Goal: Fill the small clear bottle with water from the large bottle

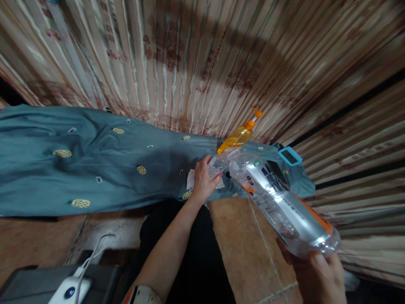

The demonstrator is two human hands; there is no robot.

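1. The right hand [316, 270] was clenched around the base of a large clear plastic bottle with an orange-and-silver label [278, 202]. It held the bottle tilted, with the neck pointing away and down over the right end of a blue-grey cloth printed with yellow pineapples [95, 160].
2. The left hand [202, 181] grasped a small clear plastic container [218, 164] at the cloth's near edge. The big bottle's mouth was touching it or just beside it; blur hid the exact contact.
3. Judged from that pose, the work in hand looked like a transfer of liquid between the two vessels, with mouth brought to mouth. No stream of liquid could be made out.
4. The next move would call for a steady left hand and a slow tilt from the right, with the two openings kept lined up.
5. A yellow pump bottle with an orange nozzle [238, 135] lay just behind the small container, near the cloth's far edge. A turquoise-framed little display [289, 156] sat at the far right corner.
6. A scrap of white paper [190, 179] lay beside the left wrist.
7. Open room lay leftward along the cloth. A striped, patterned curtain [190, 63] closed off the far side and the right.
8. Brown floor tiles [240, 236] were bare below the bottle, and a white corded device [71, 289] sat well apart at the lower left.
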